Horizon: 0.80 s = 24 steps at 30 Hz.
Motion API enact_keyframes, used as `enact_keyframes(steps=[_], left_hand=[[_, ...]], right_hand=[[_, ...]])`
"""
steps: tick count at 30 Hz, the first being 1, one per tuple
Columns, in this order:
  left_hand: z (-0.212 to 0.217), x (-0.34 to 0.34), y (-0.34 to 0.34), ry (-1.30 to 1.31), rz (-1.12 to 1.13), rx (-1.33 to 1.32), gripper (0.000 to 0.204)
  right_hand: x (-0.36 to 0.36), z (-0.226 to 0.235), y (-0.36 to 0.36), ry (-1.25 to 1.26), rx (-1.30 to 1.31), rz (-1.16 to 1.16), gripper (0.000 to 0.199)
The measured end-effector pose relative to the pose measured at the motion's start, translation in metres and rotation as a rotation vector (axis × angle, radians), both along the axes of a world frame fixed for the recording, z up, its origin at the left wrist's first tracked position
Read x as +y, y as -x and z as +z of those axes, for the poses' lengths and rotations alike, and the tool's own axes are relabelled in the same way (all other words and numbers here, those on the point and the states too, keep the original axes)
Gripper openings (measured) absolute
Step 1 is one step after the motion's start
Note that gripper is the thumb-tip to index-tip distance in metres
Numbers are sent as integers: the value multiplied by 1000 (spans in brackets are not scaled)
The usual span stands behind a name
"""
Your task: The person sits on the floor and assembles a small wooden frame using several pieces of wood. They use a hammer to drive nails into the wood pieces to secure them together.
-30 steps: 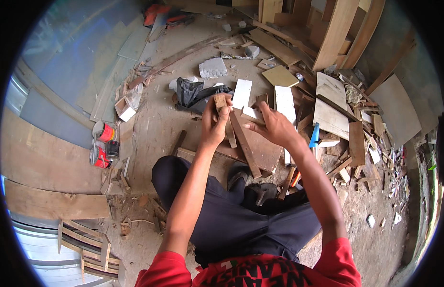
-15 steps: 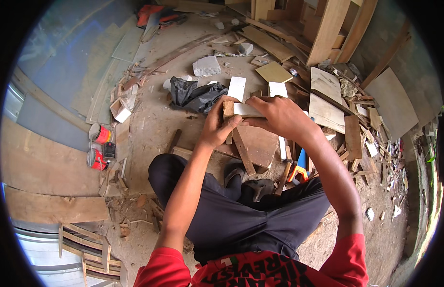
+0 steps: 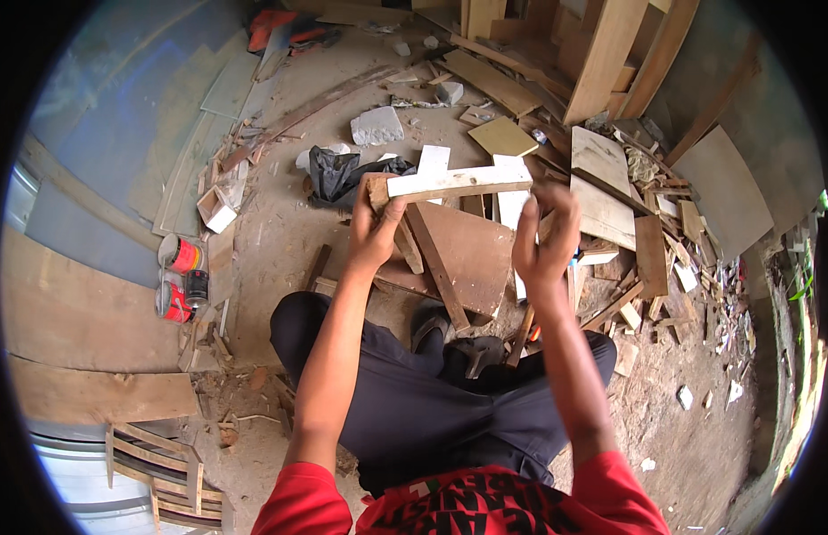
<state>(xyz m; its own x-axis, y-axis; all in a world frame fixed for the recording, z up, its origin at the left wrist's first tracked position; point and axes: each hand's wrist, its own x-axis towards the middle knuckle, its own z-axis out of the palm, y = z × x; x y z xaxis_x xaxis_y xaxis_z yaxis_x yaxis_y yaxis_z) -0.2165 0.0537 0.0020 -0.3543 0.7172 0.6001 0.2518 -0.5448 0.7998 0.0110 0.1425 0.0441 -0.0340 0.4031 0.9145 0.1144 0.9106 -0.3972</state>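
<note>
- While the left hand is closed round a brown stick, the white-faced strip reaches out from that grip, long axis left to right across the view, ahead of the person.
- Right hand: fingers part-spread, blurred, just beside the strip's right end. No grip visible; can't tell if it's touching.
- Left hand is nearer the corner where strip meets stick; stick slants back toward the knees. Fixed or just held together: can't tell.
- Brown panel sits lower, beneath both pieces.
- Containers: red cans and dark can grouped well left, contents not visible. Black plastic bag beyond left hand, contents hidden.
</note>
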Motion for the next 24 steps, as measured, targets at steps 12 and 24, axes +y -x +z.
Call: enact_keyframes(steps=[12,24], left_hand=[[10,-14,-16,1,69,44,33],[-15,-17,25,-130,12,-223,31]], right_hand=[[-18,-226,68,768,-871,26,58],[25,-61,-15,833,-29,435,37]])
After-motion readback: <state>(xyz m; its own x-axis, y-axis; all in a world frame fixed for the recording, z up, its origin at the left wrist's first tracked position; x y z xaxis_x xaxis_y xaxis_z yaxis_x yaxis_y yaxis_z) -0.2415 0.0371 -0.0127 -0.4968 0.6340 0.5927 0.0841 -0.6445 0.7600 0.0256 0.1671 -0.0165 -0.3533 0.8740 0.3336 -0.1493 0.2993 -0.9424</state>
